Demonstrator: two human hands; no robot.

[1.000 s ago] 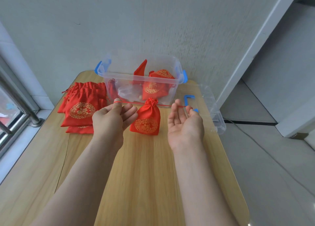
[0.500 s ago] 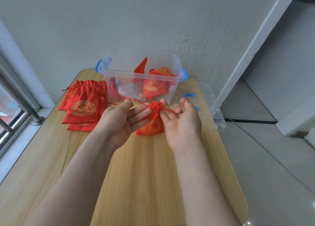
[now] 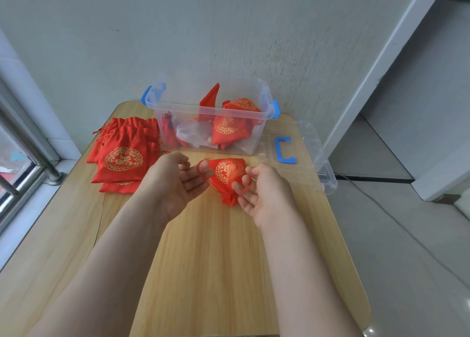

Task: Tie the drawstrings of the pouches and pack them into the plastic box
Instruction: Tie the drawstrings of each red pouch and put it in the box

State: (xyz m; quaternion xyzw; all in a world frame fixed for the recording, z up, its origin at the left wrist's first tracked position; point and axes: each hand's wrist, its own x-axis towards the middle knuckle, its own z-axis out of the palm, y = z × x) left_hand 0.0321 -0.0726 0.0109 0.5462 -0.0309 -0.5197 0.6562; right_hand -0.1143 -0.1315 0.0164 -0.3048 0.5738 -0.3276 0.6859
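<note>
A small red pouch (image 3: 229,173) with a gold pattern hangs between my two hands just above the wooden table (image 3: 203,260), its gathered neck turned toward me. My left hand (image 3: 175,184) is palm up with a loop of the red drawstring (image 3: 202,165) hooked round a fingertip. My right hand (image 3: 264,196), also palm up, has its fingers curled over the other end of the drawstring beside the pouch's neck. The clear plastic box (image 3: 178,107) with blue latches stands behind them against the wall, with tied red pouches (image 3: 229,128) inside.
A pile of flat, untied red pouches (image 3: 122,158) lies at the left of the box. The clear lid (image 3: 312,158) with a blue handle (image 3: 284,149) lies at the right, overhanging the table edge. A window rail (image 3: 30,145) runs along the left.
My hands, spread wide with the drawstring taut, have come together. The pouch lifted off the table and flipped, so its neck now faces me.
</note>
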